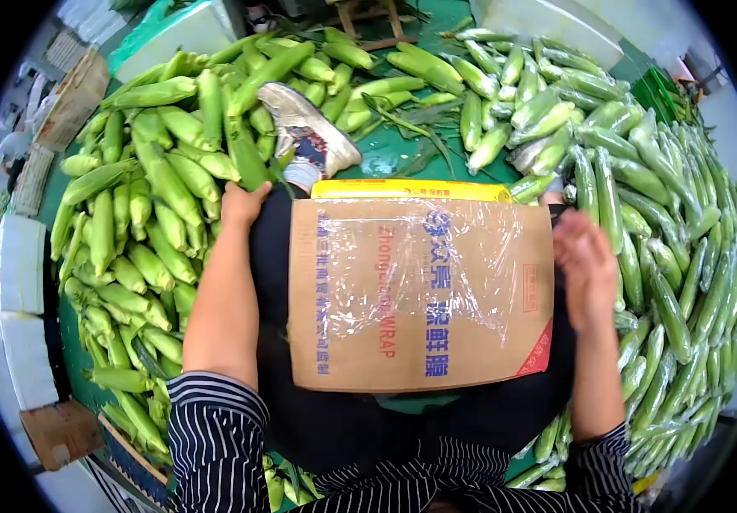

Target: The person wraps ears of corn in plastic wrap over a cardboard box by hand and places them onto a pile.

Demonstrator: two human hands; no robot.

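Observation:
My left hand is at the left, its fingers closed round the lower end of a green corn cob by the heap of unwrapped corn. A cardboard box with blue and red print lies across my lap, clear film over its top and a yellow strip along its far edge. Just right of the box is my right hand, blurred, fingers apart, with nothing seen in it. Beyond it lies a large pile of film-wrapped corn.
My shoe rests beyond the box on the green floor, among loose husk leaves. White foam boxes line the left side, near a small brown carton. A wooden stool stands at the top, and a green crate at upper right.

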